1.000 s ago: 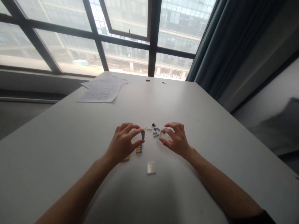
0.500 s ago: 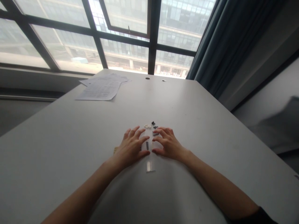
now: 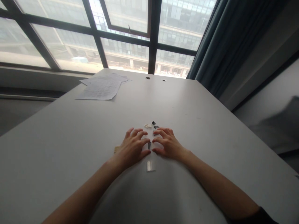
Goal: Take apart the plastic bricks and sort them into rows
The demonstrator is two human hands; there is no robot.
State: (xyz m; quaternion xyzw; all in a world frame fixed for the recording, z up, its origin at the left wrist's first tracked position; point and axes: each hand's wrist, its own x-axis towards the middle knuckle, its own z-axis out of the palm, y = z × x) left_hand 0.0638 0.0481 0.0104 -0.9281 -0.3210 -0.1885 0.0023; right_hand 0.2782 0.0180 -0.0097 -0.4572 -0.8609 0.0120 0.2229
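Note:
My left hand (image 3: 133,144) rests palm down on the white table, fingers spread and bent. A small dark grey strip-shaped piece (image 3: 149,145) lies by its index fingertip and thumb; contact cannot be made out. Facing it, my right hand (image 3: 167,143) also has its fingers apart, with grey pieces (image 3: 154,133) partly hidden beneath its fingers. Just beyond the fingertips are small cream pieces (image 3: 148,126), a black piece (image 3: 153,123) and dark bits (image 3: 156,127). A beige piece (image 3: 116,149) shows at the outer side of my left hand. Nearer me lies a clear plastic piece (image 3: 150,166).
Printed sheets of paper (image 3: 100,88) lie at the table's far left. Two round holes, one of them dark (image 3: 148,77), sit near the far edge of the table (image 3: 198,124). Behind it are windows (image 3: 126,53) and, on the right, a dark blue curtain (image 3: 217,49).
My left hand has shifted slightly right, its fingers lower. The dark grey strip has moved a little right, closer to my right hand. My right hand stays almost still.

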